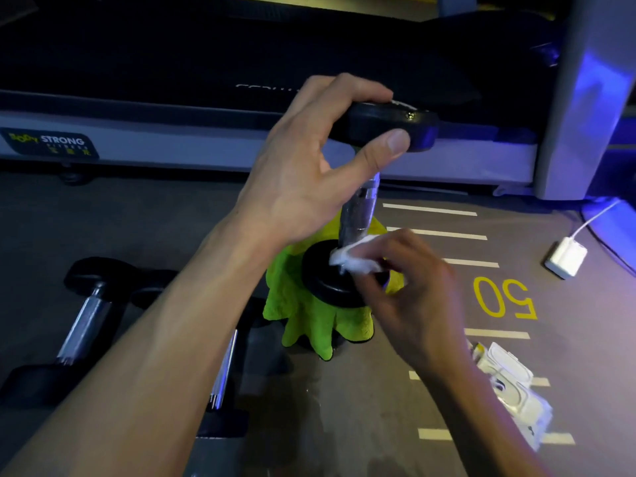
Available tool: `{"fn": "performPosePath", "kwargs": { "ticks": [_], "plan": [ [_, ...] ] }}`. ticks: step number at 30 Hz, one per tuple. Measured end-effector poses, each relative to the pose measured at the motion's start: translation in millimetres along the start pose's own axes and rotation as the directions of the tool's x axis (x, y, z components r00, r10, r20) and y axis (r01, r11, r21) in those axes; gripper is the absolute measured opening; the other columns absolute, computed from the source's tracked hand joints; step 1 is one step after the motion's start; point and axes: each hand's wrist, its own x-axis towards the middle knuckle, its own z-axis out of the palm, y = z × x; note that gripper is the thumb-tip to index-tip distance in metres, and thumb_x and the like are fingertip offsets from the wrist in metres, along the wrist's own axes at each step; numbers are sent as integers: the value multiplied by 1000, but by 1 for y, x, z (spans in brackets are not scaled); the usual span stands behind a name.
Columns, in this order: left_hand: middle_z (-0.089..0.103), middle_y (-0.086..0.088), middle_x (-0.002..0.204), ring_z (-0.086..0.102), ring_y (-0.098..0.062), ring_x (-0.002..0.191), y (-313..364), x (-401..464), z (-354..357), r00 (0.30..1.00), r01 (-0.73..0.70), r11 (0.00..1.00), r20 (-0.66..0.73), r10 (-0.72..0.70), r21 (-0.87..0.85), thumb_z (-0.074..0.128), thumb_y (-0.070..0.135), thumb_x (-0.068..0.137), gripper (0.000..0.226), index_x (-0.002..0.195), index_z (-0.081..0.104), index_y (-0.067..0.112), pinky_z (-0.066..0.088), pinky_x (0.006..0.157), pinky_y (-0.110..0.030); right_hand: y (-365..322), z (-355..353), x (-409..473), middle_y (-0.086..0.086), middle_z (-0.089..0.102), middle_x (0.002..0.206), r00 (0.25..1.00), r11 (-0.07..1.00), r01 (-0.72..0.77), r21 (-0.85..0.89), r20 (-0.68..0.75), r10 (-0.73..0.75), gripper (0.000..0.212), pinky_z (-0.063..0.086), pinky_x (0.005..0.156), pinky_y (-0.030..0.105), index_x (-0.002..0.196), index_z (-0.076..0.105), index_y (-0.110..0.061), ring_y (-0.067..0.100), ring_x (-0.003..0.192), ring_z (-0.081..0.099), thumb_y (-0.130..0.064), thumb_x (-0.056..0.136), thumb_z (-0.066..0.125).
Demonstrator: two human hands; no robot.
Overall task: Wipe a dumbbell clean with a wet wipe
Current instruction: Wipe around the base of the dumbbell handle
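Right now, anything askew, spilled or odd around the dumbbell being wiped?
Nothing spilled or damaged. The dumbbell stands on end, slightly tilted, on a rumpled green cloth; the left hand steadies its top while the right hand presses the wet wipe at the lower head. A white charger lies loose on the floor.

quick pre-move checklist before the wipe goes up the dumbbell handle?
1. Left hand gripping the top plate of the dumbbell: ok, fingers over it and thumb under.
2. Dumbbell standing on end: ok, though tilted slightly.
3. Bottom plate seated on the green cloth: ok.
4. Wet wipe pinched in the right hand: ok, bunched against the base of the chrome handle.
5. Handle clear above the wipe: ok, nothing on the shaft.
6. Bottom plate already clean: cannot tell, too dark.
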Motion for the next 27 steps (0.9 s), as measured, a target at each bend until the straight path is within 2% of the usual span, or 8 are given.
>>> {"fn": "performPosePath", "kwargs": {
  "ticks": [3, 6, 10, 13, 15, 20, 25, 27],
  "plan": [
    [59, 9, 123, 57, 4, 114, -2, 4, 0, 1000, 8, 1000, -14, -8, -2, 68, 48, 99, 38, 130, 66, 26, 39, 97, -9, 0, 0, -1, -6, 64, 101, 992, 996, 37, 81, 119, -46, 24, 45, 73, 11, 106, 80, -22, 8, 82, 63, -8, 89, 70],
    [57, 15, 117, 57, 6, 110, -3, 8, 2, 1000, 24, 1000, -7, -24, -19, 69, 48, 98, 35, 128, 65, 29, 39, 94, -7, 5, 2, 7, -9, 65, 96, 995, 999, 45, 18, 88, -46, 23, 43, 72, 8, 103, 82, -24, 5, 77, 62, -10, 87, 73],
    [57, 10, 116, 56, 6, 106, -3, 12, 5, 1000, 28, 999, 4, -28, -40, 69, 44, 99, 34, 127, 67, 25, 40, 91, -6, -7, 15, 29, -1, 68, 86, 983, 972, 144, -186, -86, -162, 10, 50, 68, 26, 90, 82, -18, 16, 78, 66, -10, 86, 78],
    [58, 6, 116, 56, 5, 105, -5, 14, 4, 1000, 30, 999, -2, -30, -42, 68, 43, 99, 34, 127, 67, 23, 42, 93, -11, -15, 13, 50, 6, 65, 84, 940, 937, 197, -290, -216, -265, 4, 36, 66, 19, 86, 78, -9, 22, 75, 62, -6, 85, 75],
    [58, 6, 116, 57, 5, 105, -6, 14, 3, 999, 32, 998, 5, -32, -55, 69, 42, 99, 33, 127, 67, 24, 42, 92, -11, -12, 15, 45, 7, 64, 88, 936, 916, 224, -333, -190, -297, 6, 34, 69, 18, 90, 78, -7, 24, 79, 61, -6, 87, 74],
    [57, 12, 111, 59, 1, 106, -6, 15, 3, 999, 34, 997, -3, -34, -66, 71, 44, 97, 33, 125, 68, 28, 44, 96, -17, -9, 15, 21, 2, 67, 86, 978, 921, 208, -329, 50, -203, 14, 53, 62, 32, 94, 79, -21, 25, 77, 68, -16, 86, 70],
    [56, 14, 112, 59, 1, 108, -8, 15, 1, 999, 37, 997, 22, -36, -69, 67, 47, 98, 34, 127, 66, 30, 46, 98, -19, -26, 10, 72, 13, 63, 86, 940, 877, 224, -426, -142, -309, 10, 23, 63, 21, 88, 73, -6, 32, 74, 60, -4, 84, 65],
    [57, 16, 110, 57, 5, 106, -9, 18, 0, 999, 42, 997, 24, -41, -65, 60, 50, 99, 33, 126, 66, 31, 43, 96, -17, -22, 14, 58, 11, 64, 90, 949, 878, 223, -423, -113, -295, 12, 31, 65, 24, 95, 74, -8, 32, 79, 62, -4, 86, 68]
  ]
}}
